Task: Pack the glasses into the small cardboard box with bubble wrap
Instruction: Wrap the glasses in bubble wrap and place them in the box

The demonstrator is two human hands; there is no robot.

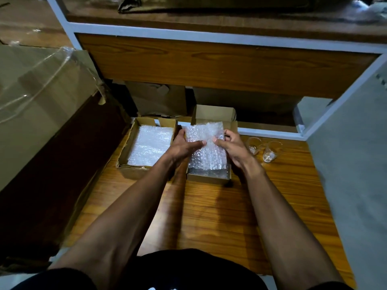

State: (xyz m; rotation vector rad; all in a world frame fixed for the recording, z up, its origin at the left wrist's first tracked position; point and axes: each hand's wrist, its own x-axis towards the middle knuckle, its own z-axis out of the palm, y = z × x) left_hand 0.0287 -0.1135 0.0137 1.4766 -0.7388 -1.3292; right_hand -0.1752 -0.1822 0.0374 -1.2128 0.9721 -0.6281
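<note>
bubble wrap (206, 150): clear glossy plastic | small box (208, 178): matt cardboard | floor (219, 206): glossy wood grain

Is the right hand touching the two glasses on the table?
Apart. The head view shows bare table between the right hand and the glasses.

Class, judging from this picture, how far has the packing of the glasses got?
Done: the small box stands open. In hand: the left hand and right hand hold a sheet of bubble wrap over it. Left: two glasses stand unwrapped on the floor beside it. More wrap lies in the bigger box.
</note>
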